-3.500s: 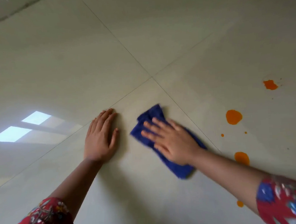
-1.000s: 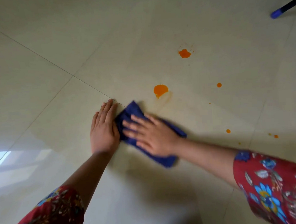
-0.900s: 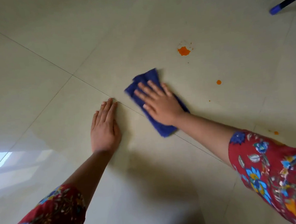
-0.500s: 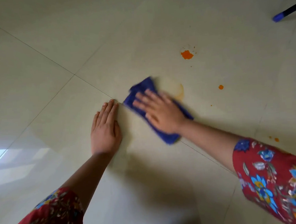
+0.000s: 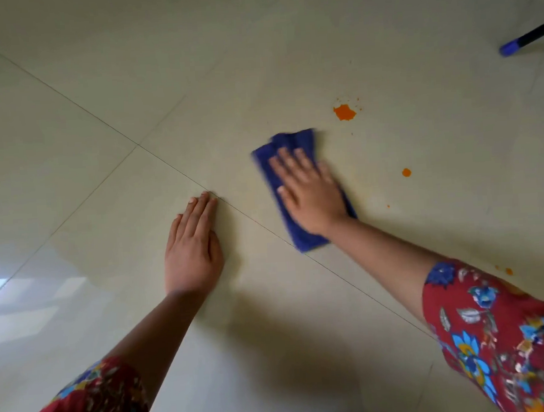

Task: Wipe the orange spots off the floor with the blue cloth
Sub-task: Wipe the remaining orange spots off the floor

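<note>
Right hand (image 5: 308,191) is flat on the blue cloth (image 5: 301,239), fingers spread and pressing it to the floor (image 5: 98,89), not curled around it; the cloth is folded into a longish strip, sitting just right of the tile seam, with its far end poking out past the fingertips. Left hand (image 5: 192,245) is planted palm-down on bare tile near the seam, fingers straight and together, gripping nothing; it's beside the cloth but not touching it. Biggest orange spot (image 5: 344,112) is just past the cloth's far right corner, close but apart; a small orange dot (image 5: 406,172) sits further right, and a couple of tiny orange specks (image 5: 508,271) show by the right sleeve (image 5: 501,335). Far right there's a dark pole with a blue tip (image 5: 509,48).
</note>
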### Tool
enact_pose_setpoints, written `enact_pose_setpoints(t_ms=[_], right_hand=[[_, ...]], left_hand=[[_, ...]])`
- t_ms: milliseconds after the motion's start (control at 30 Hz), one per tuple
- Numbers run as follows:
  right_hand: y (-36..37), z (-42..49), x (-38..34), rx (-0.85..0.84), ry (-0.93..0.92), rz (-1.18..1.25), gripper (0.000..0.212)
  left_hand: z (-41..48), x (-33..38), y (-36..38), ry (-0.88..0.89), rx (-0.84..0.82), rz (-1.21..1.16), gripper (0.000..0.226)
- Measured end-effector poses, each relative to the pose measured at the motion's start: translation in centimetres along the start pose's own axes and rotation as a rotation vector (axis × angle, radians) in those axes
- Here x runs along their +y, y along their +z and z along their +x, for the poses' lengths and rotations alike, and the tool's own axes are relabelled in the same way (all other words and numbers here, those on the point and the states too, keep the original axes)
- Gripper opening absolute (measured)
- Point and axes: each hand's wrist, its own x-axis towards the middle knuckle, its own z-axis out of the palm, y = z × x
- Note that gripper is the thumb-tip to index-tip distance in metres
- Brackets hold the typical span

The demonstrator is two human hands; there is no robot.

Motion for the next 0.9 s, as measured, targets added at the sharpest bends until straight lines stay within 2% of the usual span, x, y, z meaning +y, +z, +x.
enact_pose_setpoints(t_ms=[67, 133, 200, 300, 367, 433, 567, 600, 633, 667, 733, 800, 833, 900], right_hand=[[0.1, -0.5, 3.3, 0.063, 0.312, 0.034, 0.065], [0.5, -3.4, 2.7, 0.124, 0.462, 0.013, 0.064], [1.2, -6.9, -0.9, 0.133, 0.338, -0.023, 0.061], [1.2, -6.8, -6.0, 0.045, -0.187, 0.000, 0.057], [0.5, -1.9, -6.2, 0.020, -0.384, -0.014, 0.056], [-0.1, 3.1, -5.0, 0.006, -0.316, -0.028, 0.057], [0.4, 5.3, -2.1, 0.079, 0.199, 0.041, 0.057], [0.7, 4.3, -2.7, 0.102, 0.291, 0.030, 0.057], [1.1, 3.2, -3.8, 0.117, 0.302, 0.014, 0.057], [1.3, 1.9, -5.2, 0.124, 0.240, 0.007, 0.058], [1.6, 0.5, -7.4, 0.098, -0.041, 0.025, 0.057], [1.1, 3.5, -7.9, 0.070, -0.300, 0.031, 0.054], [0.7, 6.0, -7.7, 0.060, -0.349, 0.030, 0.054], [0.0, 11.2, -6.5, 0.048, -0.267, 0.018, 0.056]], left_hand=[[0.0, 0.0, 0.0, -0.004, 0.002, 0.004, 0.059], [0.0, 0.1, 0.1, -0.014, -0.001, 0.016, 0.060], [0.0, 0.4, 0.2, -0.020, 0.001, 0.032, 0.059], [0.1, 0.4, 0.3, -0.020, 0.001, 0.039, 0.058], [0.0, 0.3, 0.5, -0.056, 0.018, 0.048, 0.058], [0.0, 0.3, 0.6, -0.128, 0.030, 0.062, 0.060], [-0.1, 0.1, 0.5, -0.176, 0.018, 0.043, 0.064], [0.1, 0.0, 0.3, -0.178, 0.025, 0.017, 0.064], [0.5, -0.1, 0.1, -0.190, 0.040, -0.007, 0.063], [1.3, -0.3, -0.3, -0.205, 0.059, -0.018, 0.062], [3.7, -0.8, -1.0, -0.229, 0.101, 0.003, 0.060], [7.4, -1.6, -1.2, -0.261, 0.135, 0.009, 0.060], [9.1, -1.8, -1.1, -0.271, 0.142, 0.002, 0.060], [11.4, -2.0, -0.5, -0.249, 0.120, 0.017, 0.059]])
